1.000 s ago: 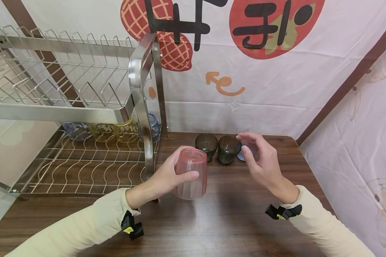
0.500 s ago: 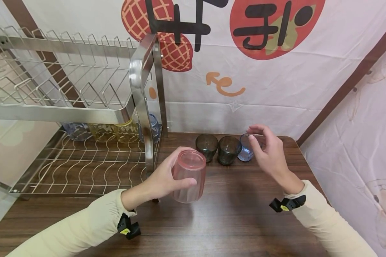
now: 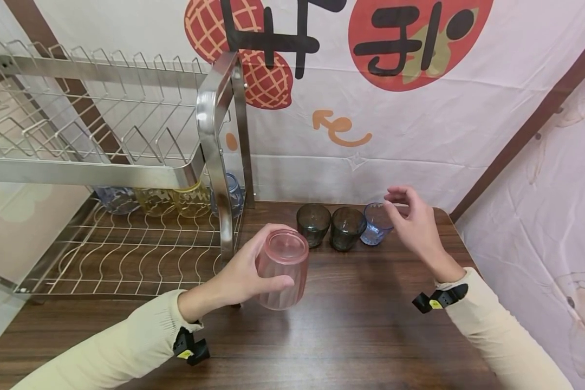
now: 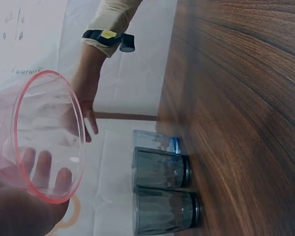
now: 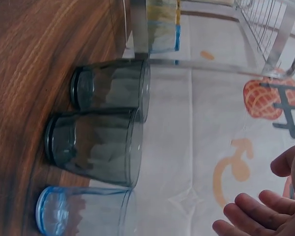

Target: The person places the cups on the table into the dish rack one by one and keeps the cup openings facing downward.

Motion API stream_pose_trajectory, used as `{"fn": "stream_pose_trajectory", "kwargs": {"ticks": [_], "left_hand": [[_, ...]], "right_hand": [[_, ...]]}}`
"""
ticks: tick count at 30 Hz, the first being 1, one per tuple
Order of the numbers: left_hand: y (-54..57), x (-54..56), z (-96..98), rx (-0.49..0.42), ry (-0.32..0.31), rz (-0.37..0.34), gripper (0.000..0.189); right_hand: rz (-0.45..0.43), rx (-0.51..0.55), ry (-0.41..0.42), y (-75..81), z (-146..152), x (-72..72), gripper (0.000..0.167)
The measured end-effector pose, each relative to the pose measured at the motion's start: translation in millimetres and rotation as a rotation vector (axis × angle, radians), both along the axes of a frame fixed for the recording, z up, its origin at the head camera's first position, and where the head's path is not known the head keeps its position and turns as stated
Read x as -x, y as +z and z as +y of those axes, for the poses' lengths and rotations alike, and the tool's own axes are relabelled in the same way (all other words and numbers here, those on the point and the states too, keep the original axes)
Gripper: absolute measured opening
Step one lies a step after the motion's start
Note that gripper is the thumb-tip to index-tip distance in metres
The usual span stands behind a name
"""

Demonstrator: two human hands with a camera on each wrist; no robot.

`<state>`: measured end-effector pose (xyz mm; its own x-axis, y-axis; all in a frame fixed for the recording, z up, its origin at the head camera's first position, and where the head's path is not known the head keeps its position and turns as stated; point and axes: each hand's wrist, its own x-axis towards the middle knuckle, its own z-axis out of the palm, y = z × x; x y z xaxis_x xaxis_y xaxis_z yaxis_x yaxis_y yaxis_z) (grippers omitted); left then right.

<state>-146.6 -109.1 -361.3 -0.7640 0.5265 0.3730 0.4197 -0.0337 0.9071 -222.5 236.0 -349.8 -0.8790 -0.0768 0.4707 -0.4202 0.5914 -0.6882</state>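
My left hand grips a pink drinking glass, held upside down above the table; in the left wrist view its round pink rim faces the camera. Several fingers show through the clear wall. My right hand hovers at the right, fingers loosely bent with nothing between them, just beside a blue glass. Left of that glass stand two dark grey glasses, upright in a row with it at the back of the table. In the right wrist view the right fingers are apart from the blue glass.
A two-tier metal dish rack stands on the left. On its lower shelf, blue and yellow glasses sit along the back. The wooden table meets a printed cloth wall behind and another cloth at the right.
My right hand has drawn away rightward from the blue glass, which now shows fully. The left hand has shifted slightly left and toward me with the pink glass, tilting it a little.
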Motion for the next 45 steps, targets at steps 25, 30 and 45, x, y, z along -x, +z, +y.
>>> {"fn": "stream_pose_trajectory", "kwargs": {"ticks": [25, 30, 45], "left_hand": [[9.5, -7.5, -32.8, 0.063, -0.082, 0.093, 0.07], [12.4, -9.5, -42.2, 0.049, -0.121, 0.097, 0.072], [25.7, -15.8, -72.9, -0.03, -0.17, 0.151, 0.07]], "right_hand": [[-0.292, -0.141, -0.143, -40.3, 34.1, 38.9, 0.043], [-0.382, -0.162, -0.142, -49.7, 38.1, 46.1, 0.047], [-0.606, -0.157, -0.119, -59.1, 41.1, 56.1, 0.055]]}}
